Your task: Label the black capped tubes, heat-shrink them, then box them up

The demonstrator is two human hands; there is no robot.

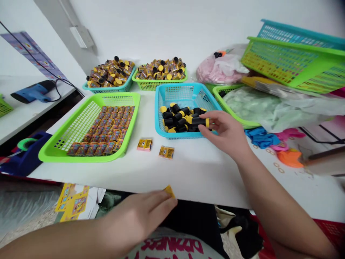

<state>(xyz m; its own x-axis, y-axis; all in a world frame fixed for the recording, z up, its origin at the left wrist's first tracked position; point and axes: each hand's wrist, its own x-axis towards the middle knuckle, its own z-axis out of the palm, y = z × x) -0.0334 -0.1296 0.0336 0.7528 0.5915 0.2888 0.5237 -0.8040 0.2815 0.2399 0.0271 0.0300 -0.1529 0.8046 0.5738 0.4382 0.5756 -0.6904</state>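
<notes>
At the near edge of the table (194, 176), we see the left hand (141, 210) pinching a yellow piece (169, 190), mostly hidden by the fingers. The right hand (226, 135) grips a yellow-ended black canister (198, 121) between thumb and fingers, over the blue basket (185, 135) of similar canisters. Between the left hand and this basket, we note two yellow packets (166, 152), slightly apart. Toward the table's left edge stands a green basket (78, 158) with rows of wrapped pieces (107, 126); near the far edge, two heaped baskets (153, 85).
</notes>
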